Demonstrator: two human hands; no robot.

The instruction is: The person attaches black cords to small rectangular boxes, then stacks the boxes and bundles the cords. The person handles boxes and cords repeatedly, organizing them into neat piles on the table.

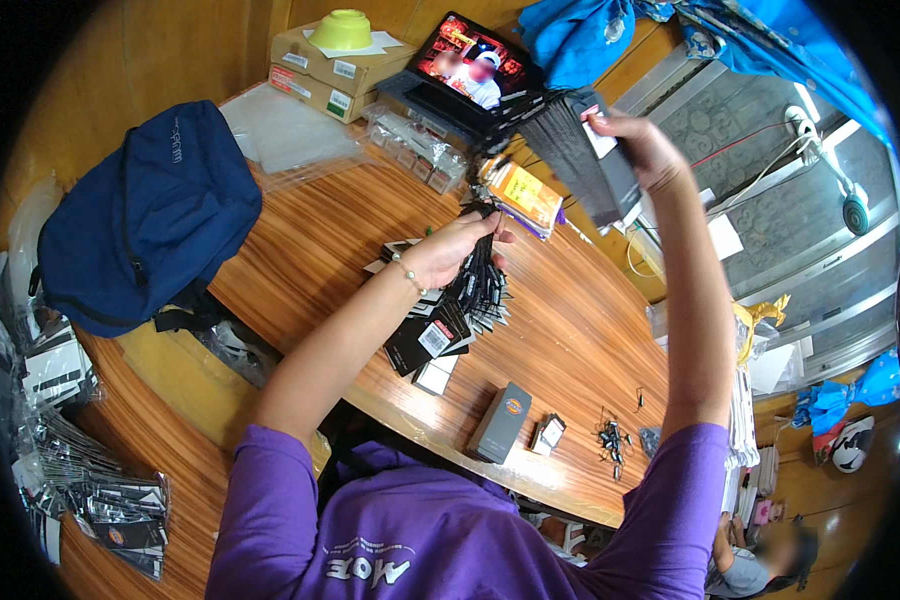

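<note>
My left hand (455, 250) is closed around a bundle of black strings (483, 275) above the wooden table. A fanned bunch of black and white hang tags (430, 338), some with white barcode stickers, spreads below that hand on the tabletop. Raised at the far right, my right hand (645, 150) grips a thick stack of dark grey hang tags (580, 160), its thumb on a white label. Motion blurs the stack's edges. Whether strings join the stack to the left hand's bundle, I cannot tell. A grey stack of tags (500, 422) and a small tag (547, 434) lie near the front edge.
A laptop (460, 80) and cardboard boxes (325, 70) with a yellow-green bowl stand at the back. A navy bag (155, 215) sits left. Orange packets (527, 195) lie beyond my left hand; loose black strings (613, 440) lie front right. Another person (755, 565) is at lower right.
</note>
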